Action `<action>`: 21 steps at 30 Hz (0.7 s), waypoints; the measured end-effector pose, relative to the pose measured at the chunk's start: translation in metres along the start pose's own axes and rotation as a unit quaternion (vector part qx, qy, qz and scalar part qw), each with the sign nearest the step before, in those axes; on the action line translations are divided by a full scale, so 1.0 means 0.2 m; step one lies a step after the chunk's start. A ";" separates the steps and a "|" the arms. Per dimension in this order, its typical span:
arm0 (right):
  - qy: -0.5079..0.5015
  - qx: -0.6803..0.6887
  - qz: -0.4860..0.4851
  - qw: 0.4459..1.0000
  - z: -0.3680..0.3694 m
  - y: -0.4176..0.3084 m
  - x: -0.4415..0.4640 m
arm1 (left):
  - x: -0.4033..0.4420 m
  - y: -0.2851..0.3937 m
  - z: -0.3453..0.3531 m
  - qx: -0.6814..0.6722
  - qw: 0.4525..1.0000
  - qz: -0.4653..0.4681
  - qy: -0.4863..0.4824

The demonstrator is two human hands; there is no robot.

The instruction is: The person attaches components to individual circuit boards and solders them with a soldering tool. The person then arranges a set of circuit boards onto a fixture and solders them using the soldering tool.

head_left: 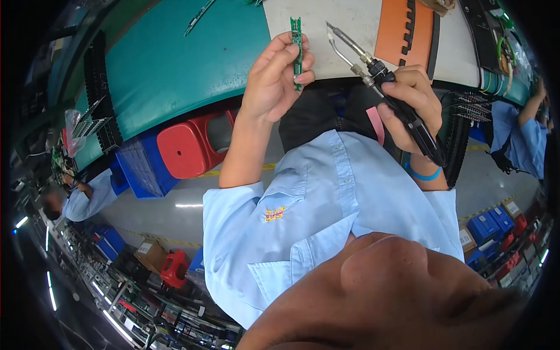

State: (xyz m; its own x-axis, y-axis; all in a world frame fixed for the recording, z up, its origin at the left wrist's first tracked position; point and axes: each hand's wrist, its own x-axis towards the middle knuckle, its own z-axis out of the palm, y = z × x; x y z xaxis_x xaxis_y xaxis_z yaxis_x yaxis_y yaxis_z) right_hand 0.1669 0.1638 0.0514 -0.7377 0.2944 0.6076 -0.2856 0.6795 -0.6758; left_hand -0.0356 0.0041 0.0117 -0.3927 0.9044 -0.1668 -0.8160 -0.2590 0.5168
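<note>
My left hand (pixel 273 76) pinches a narrow green circuit board (pixel 297 55) between thumb and fingers, its long side pointing away from me. Small parts and copper pads show along the board. My right hand (pixel 411 105) is wrapped round the black handle of a soldering iron (pixel 382 76). A thin bent metal tube runs beside the iron's shaft to its tip. The tip is apart from the board, a little to its right. Both hands are raised at the table's near edge. A blue band circles my right wrist.
A green mat (pixel 192 70) covers the left of the table, with another narrow board (pixel 198 17) on it. To the right lie a white surface (pixel 350 14) and an orange sheet (pixel 402 35) with a black toothed strip. A red stool (pixel 184 149) stands left. Co-workers sit on both sides.
</note>
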 end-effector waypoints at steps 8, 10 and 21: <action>-0.024 0.013 0.017 0.999 0.05 -0.02 0.03 | -0.03 -0.01 0.06 0.122 0.989 0.058 0.050; -0.029 0.008 0.017 0.999 0.06 -0.01 0.03 | -0.03 -0.01 0.07 0.146 0.985 0.067 0.055; -0.038 -0.006 0.019 0.999 0.07 -0.01 0.04 | -0.04 -0.01 0.08 0.180 0.979 0.075 0.063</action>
State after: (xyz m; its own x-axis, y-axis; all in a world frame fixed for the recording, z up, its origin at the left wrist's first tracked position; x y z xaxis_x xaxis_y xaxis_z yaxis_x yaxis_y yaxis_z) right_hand 0.1531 0.1556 0.0529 -0.7921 0.2694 0.5477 -0.2494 0.6761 -0.6933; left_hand -0.0233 0.0023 0.0259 -0.5636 0.8110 -0.1571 -0.5517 -0.2280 0.8022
